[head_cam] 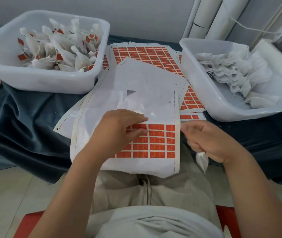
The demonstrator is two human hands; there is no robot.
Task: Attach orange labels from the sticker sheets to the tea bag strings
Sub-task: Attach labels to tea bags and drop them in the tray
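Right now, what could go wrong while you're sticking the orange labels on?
The left hand covers part of the sticker sheet, so fingers could lift two labels at once. That sheet hangs over the table's edge onto the lap, so it might slide off. The right hand grips a tea bag tightly; squeezing could crumple it or tangle its string, which I can't see clearly.

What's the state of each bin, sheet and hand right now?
Left bin: holds labelled tea bags.
Right bin: tilted, holds unlabelled tea bags.
Front sheet: partly used, orange labels remain.
Left hand: on front sheet's labels.
Right hand: shut on tea bag.
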